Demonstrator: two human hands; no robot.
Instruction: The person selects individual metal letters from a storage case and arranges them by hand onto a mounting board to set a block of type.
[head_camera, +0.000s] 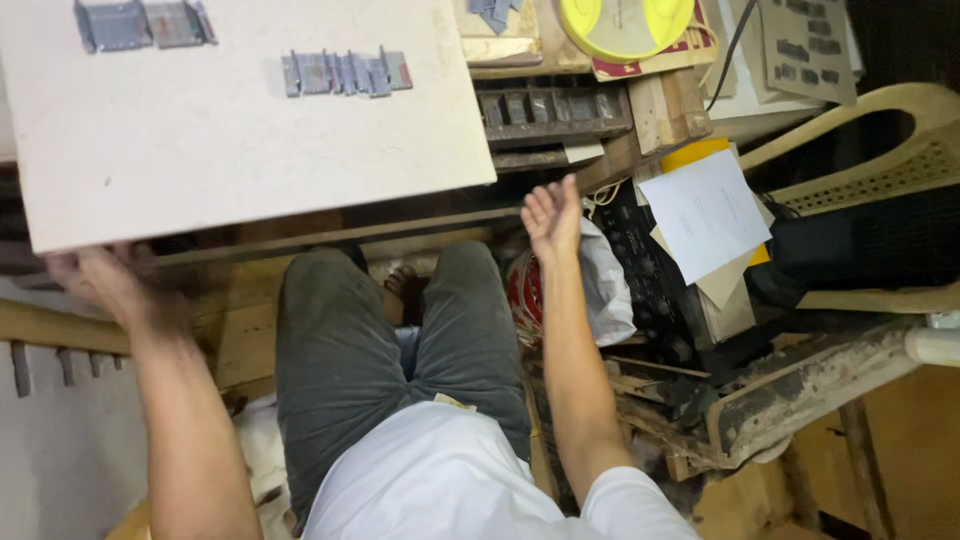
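The big board (240, 130) is seen to be pale, flat and matt, with small grey metal pieces (345, 73) laid on it. A smooth white paper sheet (703, 212) and rough old wood planks (800, 385) are seen nearby.

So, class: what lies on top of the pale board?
On the pale board lie two clusters of small grey metal pieces. The left hand grips its near edge; the underside is hidden.

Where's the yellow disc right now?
Head view, top centre-right: the yellow disc lies on stacked boards, just right of the white board, above the right hand.
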